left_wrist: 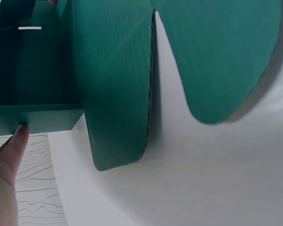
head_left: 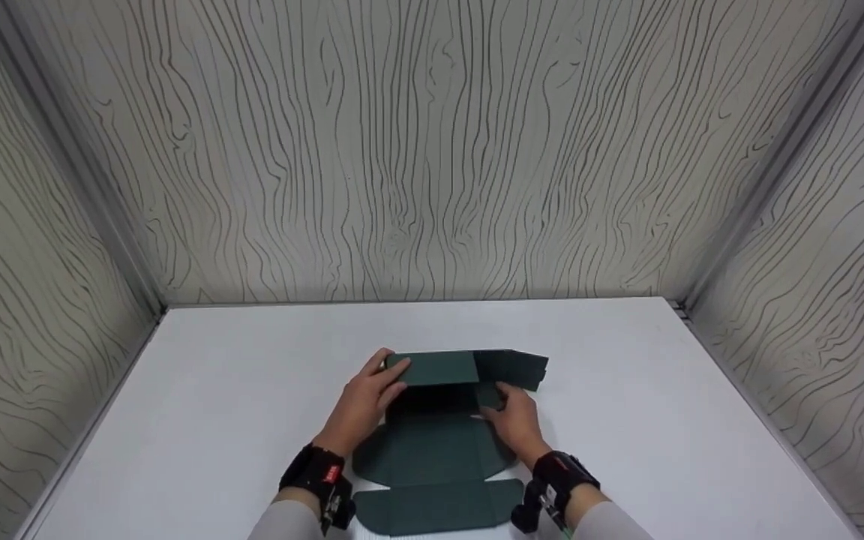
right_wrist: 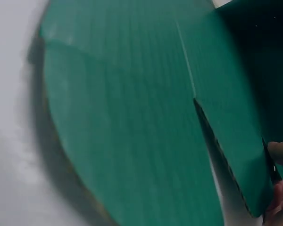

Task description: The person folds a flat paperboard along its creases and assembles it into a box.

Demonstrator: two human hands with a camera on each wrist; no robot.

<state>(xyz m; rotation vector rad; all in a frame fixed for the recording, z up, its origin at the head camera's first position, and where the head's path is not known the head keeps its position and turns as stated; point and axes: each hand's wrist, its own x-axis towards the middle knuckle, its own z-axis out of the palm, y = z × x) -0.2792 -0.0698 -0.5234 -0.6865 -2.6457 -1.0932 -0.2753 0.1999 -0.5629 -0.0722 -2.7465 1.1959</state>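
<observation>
A dark green cardboard box, partly folded, lies on the table with its far walls raised and its near panels spread flat. My left hand grips the raised far-left corner, fingers spread over the side wall; in the left wrist view, a digit of the left hand presses that wall's outside. At the right side my right hand pinches a small upright flap. The right wrist view has the right-hand fingers at this flap's edge. Beyond it, a right side panel sticks outward, unfolded.
The white table extends around the box on every side. Wood-grain patterned walls enclose it at the back, left and right. The box's near flap reaches toward the table's front, between my two wrists.
</observation>
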